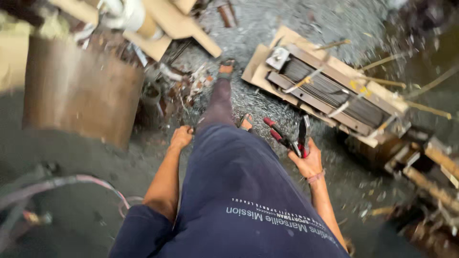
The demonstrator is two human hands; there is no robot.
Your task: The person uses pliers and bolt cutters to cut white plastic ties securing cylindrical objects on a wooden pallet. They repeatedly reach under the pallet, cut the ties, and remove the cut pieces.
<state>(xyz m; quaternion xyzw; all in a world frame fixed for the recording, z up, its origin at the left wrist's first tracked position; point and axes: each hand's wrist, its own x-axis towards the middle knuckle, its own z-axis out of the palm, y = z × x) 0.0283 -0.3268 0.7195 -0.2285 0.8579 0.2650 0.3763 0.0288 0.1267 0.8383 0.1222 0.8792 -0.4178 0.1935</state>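
- Right hand (pixel 308 162) is closed around a pair of pliers (pixel 289 137) with red handles, whose 2 arms spread apart above the fist; the tool's head is hard to make out against the dark floor.
- Left hand (pixel 181 137) is curled into a loose fist beside the thigh; whether it holds anything I cannot tell.
- Between the hands, a dark blue shirt (pixel 239 200) hides most of the body; 1 sandalled foot (pixel 226 69) steps ahead, the other foot (pixel 245 122) barely peeks out.
- Just right of the pliers, a slatted metal assembly on a wooden board (pixel 330 91) lies on the shaving-strewn floor (pixel 287 19).
- At left, a brown drum (pixel 79 91) is blurred, and cables (pixel 62 184) run out of frame.
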